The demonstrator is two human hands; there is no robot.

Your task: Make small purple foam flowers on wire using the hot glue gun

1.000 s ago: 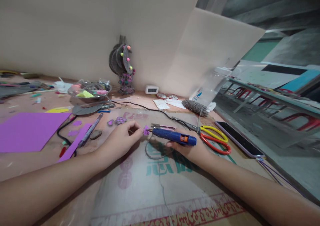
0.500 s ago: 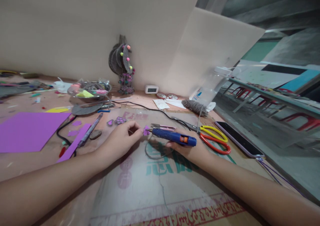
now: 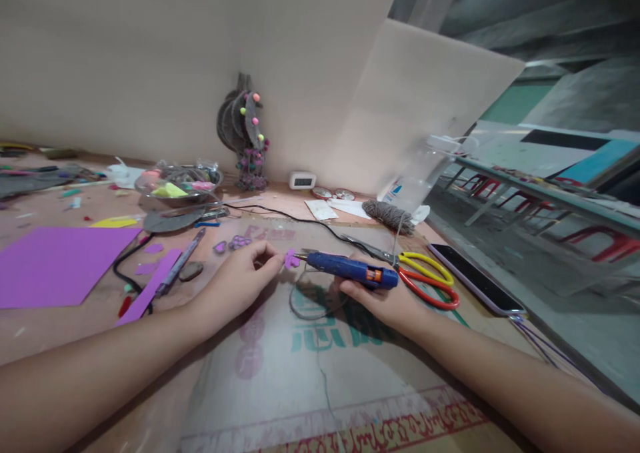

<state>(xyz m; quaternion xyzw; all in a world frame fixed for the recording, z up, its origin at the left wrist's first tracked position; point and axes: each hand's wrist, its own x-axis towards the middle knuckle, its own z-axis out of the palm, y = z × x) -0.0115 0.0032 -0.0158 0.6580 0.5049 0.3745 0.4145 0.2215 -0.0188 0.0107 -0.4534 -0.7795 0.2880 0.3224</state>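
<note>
Between the thumb and fingers of my left hand [image 3: 247, 276] is a small purple cut-out piece [image 3: 291, 259], held above the cardboard. My right hand [image 3: 377, 299] is wrapped round a blue hot glue gun [image 3: 350, 269], its nozzle pointing left at the purple piece; whether the tip touches it I cannot tell. A grey cord [image 3: 313, 318] curls on the cardboard below. Just past my left hand lie a purple heart with a grey edge [image 3: 220, 247] and a grey-and-purple flower shape [image 3: 240, 242].
At left are a purple sheet [image 3: 60, 266], purple strip [image 3: 150, 289] and pen [image 3: 183, 263]. Scissors [image 3: 430, 286] and a phone [image 3: 475, 279] lie at right. Behind stand a bowl of craft bits [image 3: 179, 179], a small digital clock [image 3: 303, 181], grey yarn [image 3: 387, 216] and a pompom-trimmed ornament [image 3: 245, 133].
The glue gun has shifted slightly to the right, drawing its nozzle a little away from the purple piece. My left hand has stayed nearly in place.
</note>
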